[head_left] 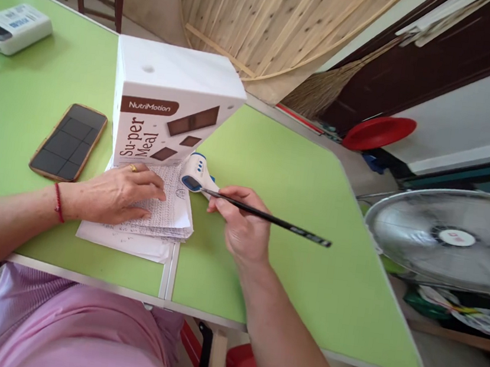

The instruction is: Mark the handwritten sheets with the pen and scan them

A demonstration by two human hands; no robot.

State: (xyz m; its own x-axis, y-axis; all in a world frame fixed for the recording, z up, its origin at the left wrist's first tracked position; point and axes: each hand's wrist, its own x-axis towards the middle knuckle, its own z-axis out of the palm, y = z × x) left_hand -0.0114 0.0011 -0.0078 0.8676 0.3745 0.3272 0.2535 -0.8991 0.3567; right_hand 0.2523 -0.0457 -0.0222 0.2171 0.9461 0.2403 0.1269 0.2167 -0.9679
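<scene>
My left hand [125, 195] lies flat over a stack of handwritten papers [174, 213], fingers loosely stretched and holding nothing. Pinched between the fingers of my right hand [244, 222] is a long black pencil [276, 218], its tip pointing left. That tip is beside the small screen of a white and blue handheld thermometer [197, 171]; whether they touch, I cannot tell. The thermometer lies at the papers' right edge, its handle partly hidden by my right fingers. Just beyond my left hand stands a white "NutriMotion" box [178, 104], upright at the back of the papers.
A phone [69, 141] lies left of the box on the green table [309, 173]. A white power bank [16, 27] with a cable is at the far left. Beyond the table's right edge are a fan [448, 238], a red basin [380, 133] and a straw broom [328, 86].
</scene>
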